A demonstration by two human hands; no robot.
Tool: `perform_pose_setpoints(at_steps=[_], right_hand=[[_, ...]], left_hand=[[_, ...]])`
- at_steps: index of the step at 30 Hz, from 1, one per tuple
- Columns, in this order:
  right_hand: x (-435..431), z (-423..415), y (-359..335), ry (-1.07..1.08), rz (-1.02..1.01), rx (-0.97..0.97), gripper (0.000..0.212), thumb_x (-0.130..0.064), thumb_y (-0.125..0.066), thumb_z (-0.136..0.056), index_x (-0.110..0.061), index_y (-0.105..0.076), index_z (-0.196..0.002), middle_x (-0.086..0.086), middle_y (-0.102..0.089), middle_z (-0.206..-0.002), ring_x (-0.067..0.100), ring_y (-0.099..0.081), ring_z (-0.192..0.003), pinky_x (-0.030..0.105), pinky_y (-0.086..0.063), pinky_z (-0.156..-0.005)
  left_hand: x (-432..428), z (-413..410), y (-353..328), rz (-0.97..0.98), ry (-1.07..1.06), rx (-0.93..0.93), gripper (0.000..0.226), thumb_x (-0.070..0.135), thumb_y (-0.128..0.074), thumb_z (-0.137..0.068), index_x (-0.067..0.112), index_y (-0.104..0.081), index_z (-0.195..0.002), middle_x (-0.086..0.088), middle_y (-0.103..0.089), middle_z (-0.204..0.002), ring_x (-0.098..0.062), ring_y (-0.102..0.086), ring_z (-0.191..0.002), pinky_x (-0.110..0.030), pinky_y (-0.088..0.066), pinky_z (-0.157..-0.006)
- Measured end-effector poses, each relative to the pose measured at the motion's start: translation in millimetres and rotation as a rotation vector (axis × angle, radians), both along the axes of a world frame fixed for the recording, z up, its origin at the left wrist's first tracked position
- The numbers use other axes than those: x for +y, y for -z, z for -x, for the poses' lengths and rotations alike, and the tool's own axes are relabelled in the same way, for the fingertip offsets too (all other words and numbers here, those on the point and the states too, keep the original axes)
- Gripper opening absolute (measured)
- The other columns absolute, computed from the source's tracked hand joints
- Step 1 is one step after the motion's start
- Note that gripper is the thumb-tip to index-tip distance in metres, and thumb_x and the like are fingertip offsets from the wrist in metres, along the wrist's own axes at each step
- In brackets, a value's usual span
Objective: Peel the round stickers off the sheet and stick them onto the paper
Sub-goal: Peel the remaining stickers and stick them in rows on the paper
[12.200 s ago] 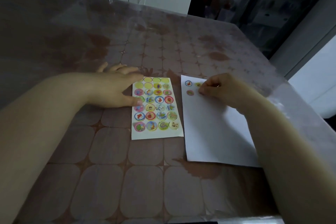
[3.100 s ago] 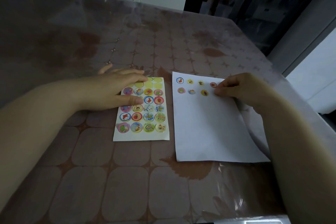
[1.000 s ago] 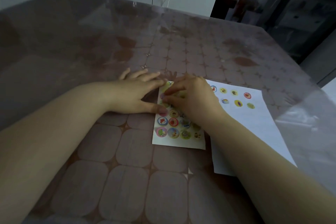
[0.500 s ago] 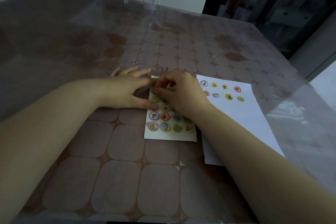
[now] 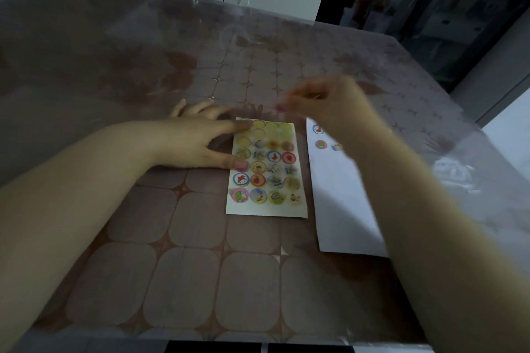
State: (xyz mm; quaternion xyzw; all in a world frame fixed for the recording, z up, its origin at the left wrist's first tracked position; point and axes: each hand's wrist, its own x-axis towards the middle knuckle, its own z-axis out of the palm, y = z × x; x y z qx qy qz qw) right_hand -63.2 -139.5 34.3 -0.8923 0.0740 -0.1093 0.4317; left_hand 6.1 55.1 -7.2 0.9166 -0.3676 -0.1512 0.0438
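The sticker sheet (image 5: pixel 266 210) lies on the table with several colourful round stickers (image 5: pixel 259 180) and empty yellow circles in its top rows. My left hand (image 5: pixel 198 143) rests flat on its left edge, with thumb and fingertips pressing it down. My right hand (image 5: pixel 329 106) is blurred and raised above the sheet's top right corner. Its fingertips pinch a small pinkish round sticker (image 5: pixel 279 106). The white paper (image 5: pixel 341 203) lies to the right of the sheet. My right arm covers part of it, and three stuck stickers (image 5: pixel 320 144) show near its top left.
The table (image 5: pixel 183 281) has a brown tile-patterned cloth under clear plastic. Its right edge (image 5: pixel 487 152) runs close behind the paper and its near edge is at the bottom. White cabinets and a dark doorway stand beyond the far edge.
My right hand has lifted off the sticker sheet and moved up and to the right, with a sticker at its fingertips. My left hand stays on the sheet.
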Motion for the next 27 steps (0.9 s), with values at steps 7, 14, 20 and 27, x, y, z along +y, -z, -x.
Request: perform_pose_setpoints(at_steps=[7, 14, 20, 27], right_hand=[[-48.6, 31.6, -6.5, -0.026, 0.265, 0.436, 0.012, -0.037, -0.076, -0.069, -0.026, -0.072, -0.072, -0.009, -0.067, -0.08, 0.007, -0.052, -0.072, 0.023, -0.038, -0.063], [-58.5, 38.2, 21.6, 0.075, 0.08, 0.353, 0.011, -0.032, -0.077, -0.067, -0.022, -0.075, -0.073, -0.002, -0.068, -0.076, 0.011, -0.053, -0.073, 0.027, -0.037, -0.066], [-57.9, 33.9, 29.7, 0.077, 0.062, 0.288, 0.006, -0.027, -0.076, -0.072, -0.023, -0.073, -0.074, -0.033, -0.056, -0.048, -0.02, -0.052, -0.058, -0.003, -0.03, -0.042], [-54.2, 33.0, 24.6, 0.071, 0.085, 0.305, 0.01, -0.021, -0.077, -0.072, -0.015, -0.071, -0.077, -0.024, -0.055, -0.055, -0.024, -0.047, -0.048, -0.001, -0.03, -0.04]], left_hand=[[0.1, -1.3, 4.4, 0.045, 0.051, -0.055, 0.103, 0.093, -0.021, -0.051, 0.048, -0.006, -0.142, 0.01, 0.002, -0.157, -0.011, 0.009, -0.143, -0.04, 0.01, -0.113], [3.1, -18.2, 22.6, 0.138, 0.094, -0.133, 0.093, 0.083, -0.034, -0.063, 0.043, -0.011, -0.144, 0.01, -0.006, -0.157, -0.009, 0.0, -0.143, -0.036, 0.005, -0.112], [3.6, -29.8, 33.0, 0.155, 0.123, -0.177, 0.086, 0.08, -0.041, -0.069, 0.048, -0.008, -0.142, 0.012, -0.01, -0.156, -0.008, -0.005, -0.142, -0.039, 0.001, -0.113], [3.8, -32.4, 36.7, 0.168, 0.127, -0.173, 0.085, 0.081, -0.04, -0.07, 0.048, -0.009, -0.142, 0.013, -0.014, -0.155, -0.008, -0.008, -0.142, -0.04, -0.001, -0.114]])
